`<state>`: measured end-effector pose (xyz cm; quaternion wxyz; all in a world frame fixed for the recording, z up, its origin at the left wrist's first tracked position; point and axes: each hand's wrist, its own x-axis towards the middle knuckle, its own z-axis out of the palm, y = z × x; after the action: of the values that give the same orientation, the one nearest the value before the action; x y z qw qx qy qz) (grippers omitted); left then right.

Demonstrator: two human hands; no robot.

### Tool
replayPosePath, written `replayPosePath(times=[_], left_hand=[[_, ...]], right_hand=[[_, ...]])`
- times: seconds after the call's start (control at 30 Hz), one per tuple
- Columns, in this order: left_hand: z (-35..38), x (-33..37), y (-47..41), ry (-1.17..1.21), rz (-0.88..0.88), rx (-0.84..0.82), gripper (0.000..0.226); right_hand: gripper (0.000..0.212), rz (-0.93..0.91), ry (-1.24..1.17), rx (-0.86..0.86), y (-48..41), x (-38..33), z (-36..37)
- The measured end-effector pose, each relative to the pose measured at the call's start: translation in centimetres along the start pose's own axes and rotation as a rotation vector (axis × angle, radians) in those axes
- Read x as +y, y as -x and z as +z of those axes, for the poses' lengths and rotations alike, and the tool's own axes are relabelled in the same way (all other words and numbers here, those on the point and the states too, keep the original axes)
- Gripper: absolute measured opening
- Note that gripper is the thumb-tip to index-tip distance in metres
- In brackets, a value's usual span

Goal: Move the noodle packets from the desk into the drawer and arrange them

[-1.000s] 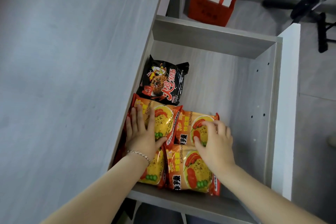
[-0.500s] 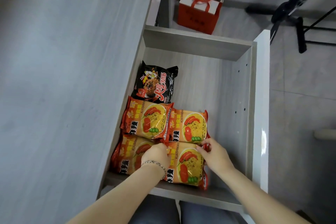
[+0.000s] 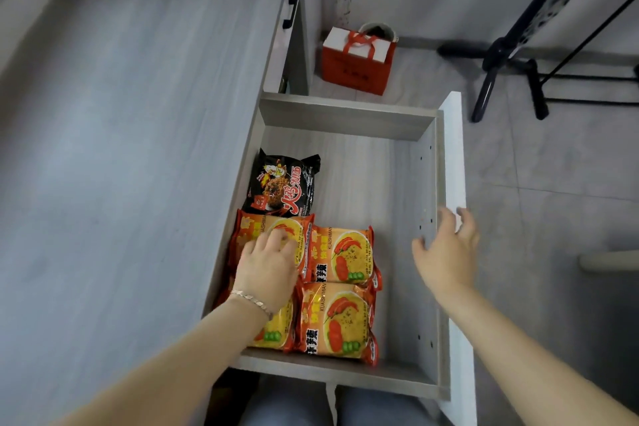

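Note:
The open grey drawer (image 3: 349, 116) holds several orange noodle packets (image 3: 340, 254) in two rows along its left and near side. A black noodle packet (image 3: 283, 185) lies just beyond them, by the left wall. My left hand (image 3: 268, 264) rests flat on the orange packets at the left, covering parts of two. My right hand (image 3: 447, 249) hovers with fingers spread at the drawer's white front panel (image 3: 453, 156), holding nothing. The desk top (image 3: 138, 149) on the left carries no packets in view.
A red and white gift bag (image 3: 356, 60) stands on the floor beyond the drawer. A black stand with legs (image 3: 508, 62) is at the upper right. Black drawer handles (image 3: 290, 12) show along the desk edge. The drawer's right half is bare wood.
My right hand has left the near orange packet and moved right and up to the drawer's front panel. My left hand has shifted forward onto the left packets. The view has pulled back.

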<state>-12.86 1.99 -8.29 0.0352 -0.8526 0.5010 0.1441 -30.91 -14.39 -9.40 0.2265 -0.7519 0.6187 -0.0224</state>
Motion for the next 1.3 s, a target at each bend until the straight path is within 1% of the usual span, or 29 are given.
replayPosePath(times=[0.03, 0.07, 0.1, 0.13, 0.17, 0.23, 0.37, 0.5, 0.6, 0.7, 0.77, 0.8, 0.87, 0.9, 0.93, 1.0, 1.13, 1.23, 1.3], left_hand=[[-0.9, -0.7, -0.3, 0.005, -0.008, 0.129, 0.037], [-1.6, -1.6, -0.5, 0.010, -0.046, 0.203, 0.047], [-2.3, -2.5, -0.7, 0.017, -0.111, 0.178, 0.056], [-2.6, -3.6, -0.8, 0.042, -0.188, 0.120, 0.060], [-2.8, -4.7, -0.9, 0.062, -0.258, 0.077, 0.060], [-2.6, -6.6, -0.8, 0.090, -0.352, 0.035, 0.056], [-1.5, -9.3, 0.5, 0.198, -0.382, 0.011, 0.047], [-0.6, -10.2, 0.9, 0.209, -0.350, 0.022, 0.050], [0.0, -10.1, 0.9, 0.189, -0.364, 0.038, 0.050], [0.3, -10.2, 0.9, 0.146, -0.369, 0.037, 0.051], [0.4, -10.4, 0.9, 0.151, -0.365, 0.030, 0.051], [0.4, -10.4, 0.9, 0.157, -0.364, 0.023, 0.051], [0.5, -10.5, 0.8, 0.154, -0.365, 0.000, 0.051], [0.4, -10.3, 0.7, 0.146, -0.360, -0.012, 0.052], [0.4, -10.4, 0.7, 0.142, -0.358, -0.025, 0.052], [0.3, -10.4, 0.6, 0.138, -0.356, -0.052, 0.053], [0.4, -10.7, 0.6, 0.163, -0.339, -0.034, 0.072], [0.6, -10.9, 0.6, 0.180, -0.341, 0.003, 0.064], [0.5, -10.9, 0.6, 0.167, -0.328, -0.010, 0.068]], right_hand=[[0.066, 0.088, -0.018, -0.002, -0.8, 0.4, -0.7], [0.070, 0.175, -0.046, -0.032, -1.6, 0.9, -1.1], [0.070, 0.244, -0.076, -0.078, -2.1, 1.3, -1.4], [0.066, 0.299, -0.103, -0.140, -2.4, 1.4, -1.5], [0.059, 0.330, -0.130, -0.198, -2.6, 1.4, -1.6], [0.051, 0.350, -0.170, -0.234, -2.4, 1.2, -1.6], [0.050, 0.378, -0.199, -0.187, -1.8, 0.2, -1.0], [0.051, 0.380, -0.242, -0.192, -1.0, -1.7, 0.0], [0.050, 0.334, -0.286, -0.221, -0.3, -3.4, 1.5], [0.035, 0.287, -0.368, -0.289, 0.6, -5.8, 2.6], [0.012, 0.239, -0.404, -0.342, 1.2, -7.7, 3.6], [0.007, 0.199, -0.405, -0.361, 1.6, -9.0, 3.9], [0.018, 0.125, -0.409, -0.429, 2.2, -11.3, 4.7], [0.019, 0.108, -0.435, -0.485, 2.4, -12.3, 5.1], [0.026, 0.091, -0.466, -0.542, 2.5, -13.5, 5.9], [0.039, 0.136, -0.525, -0.635, 3.0, -16.2, 7.0], [0.042, 0.238, -0.674, -0.833, 3.3, -20.5, 9.5], [0.048, 0.279, -0.700, -0.923, 3.8, -22.7, 10.9], [0.036, 0.260, -0.679, -0.962, 4.1, -23.3, 11.2]])
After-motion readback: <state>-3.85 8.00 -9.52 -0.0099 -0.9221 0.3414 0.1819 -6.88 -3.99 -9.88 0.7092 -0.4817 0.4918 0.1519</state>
